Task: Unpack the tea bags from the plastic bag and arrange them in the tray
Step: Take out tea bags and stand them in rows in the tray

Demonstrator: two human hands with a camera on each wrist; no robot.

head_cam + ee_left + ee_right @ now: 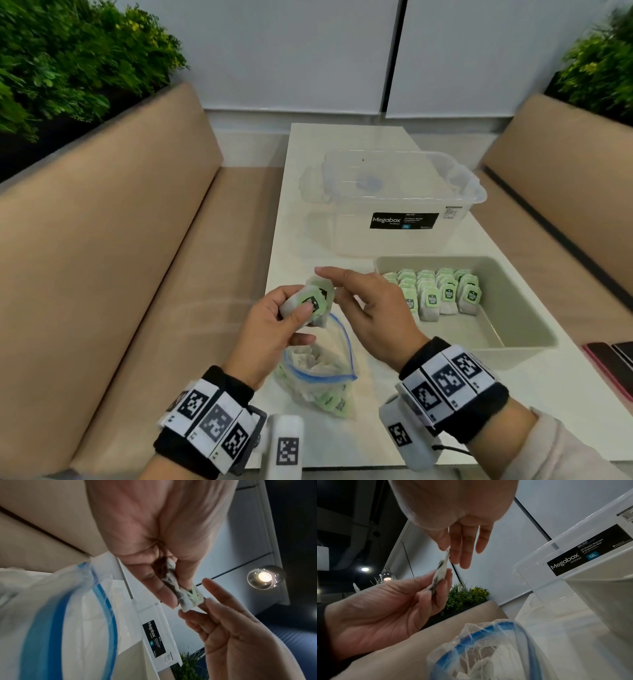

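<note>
My left hand [298, 305] grips a small stack of green-tagged tea bags [317, 298] above the table. My right hand [330, 284] meets the stack from the right, its index finger stretched over the top, and thumb and finger pinch the upper edge of one tea bag [440, 573]. Below the hands the plastic zip bag [318, 373] with the blue seal lies open on the table, with several tea bags still inside. To the right is the grey tray [524, 329], where rows of tea bags [442, 291] stand upright in its far half.
A clear Megabox storage box [394, 198] stands on the white table behind the tray. A red and a dark flat item [609, 363] lie at the right table edge. Beige benches flank the table, with plants behind them.
</note>
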